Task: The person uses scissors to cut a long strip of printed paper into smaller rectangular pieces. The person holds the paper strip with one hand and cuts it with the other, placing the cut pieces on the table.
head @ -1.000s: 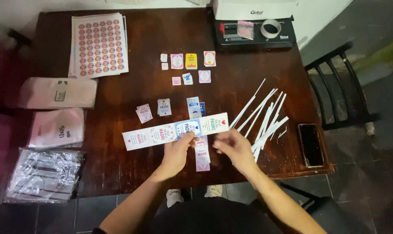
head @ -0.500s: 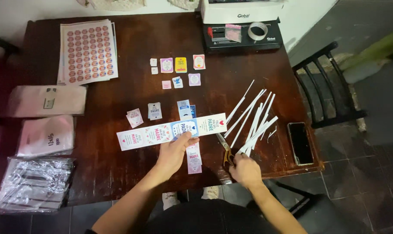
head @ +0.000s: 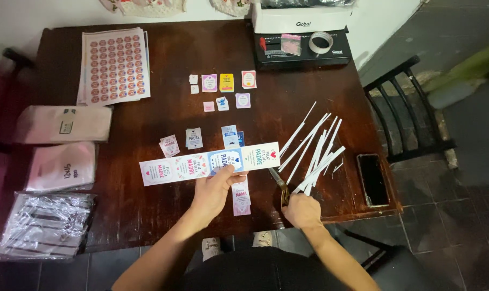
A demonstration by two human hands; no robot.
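A view from above looks down on a dark wooden table [head: 163, 64] and a person's two bare hands at its near edge. The left hand [head: 215, 188] pinches the lower edge of a long printed paper strip [head: 201, 164], thumb and fingers pressed together on it about midway along. The strip lies roughly level across the table's middle, showing four coloured label panels side by side. The right hand [head: 302, 209] is closed around the handles of a pair of scissors [head: 279, 186], whose blades point up toward the strip's right end, just short of touching it as far as can be seen.

Just right of the scissors lies a loose fan of thin white paper offcuts [head: 314, 145]. Beyond them, near the table's right edge, a dark phone [head: 372, 179] lies flat. A shorter pink label strip [head: 240, 195] sits under the long strip, between the hands. Small cut labels [head: 225, 82] are laid out in rows farther back. A sheet of round stickers [head: 114, 66] rests at the far left, with pale bags [head: 61, 123] and clear plastic packets [head: 42, 223] stacked down the left side. A white and black machine [head: 304, 32] stands at the far edge, with a tape roll [head: 321, 42] on it.
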